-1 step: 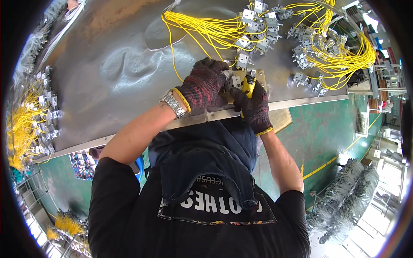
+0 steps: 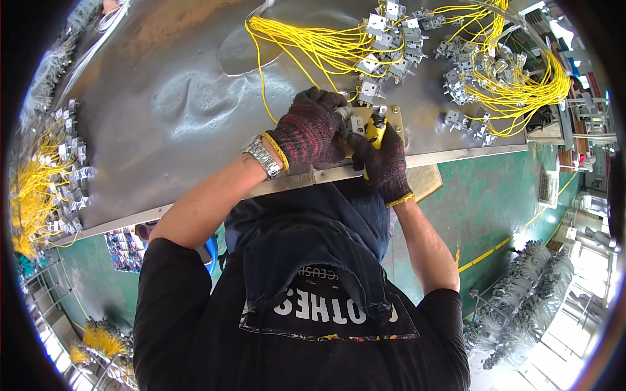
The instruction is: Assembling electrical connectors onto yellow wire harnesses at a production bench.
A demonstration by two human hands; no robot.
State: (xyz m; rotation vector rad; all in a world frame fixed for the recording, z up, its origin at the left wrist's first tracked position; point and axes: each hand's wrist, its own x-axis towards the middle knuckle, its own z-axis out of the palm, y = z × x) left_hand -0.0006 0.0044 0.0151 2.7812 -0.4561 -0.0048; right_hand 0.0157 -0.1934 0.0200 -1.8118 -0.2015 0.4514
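My left hand (image 2: 312, 127), in a dark red and black knit glove, is closed on a small metal wired part (image 2: 355, 124) near the front edge of the metal table (image 2: 195, 150). My right hand (image 2: 386, 163), gloved alike, wraps round a yellow and black hand tool (image 2: 376, 130); its exact kind cannot be made out. The tool's tip lies just right of the part, over a flat metal plate (image 2: 395, 117) on the table. My fingers hide most of the grip on both. Yellow wires (image 2: 313, 42) run from beyond my left hand to a cluster of metal parts (image 2: 391, 45).
Another bundle of yellow wires (image 2: 531, 98) with metal parts lies at the table's right end. More wired parts (image 2: 65, 169) line the left end. A metal strip (image 2: 450, 156) edges the table in front of me. Beyond it is the green floor (image 2: 482, 195).
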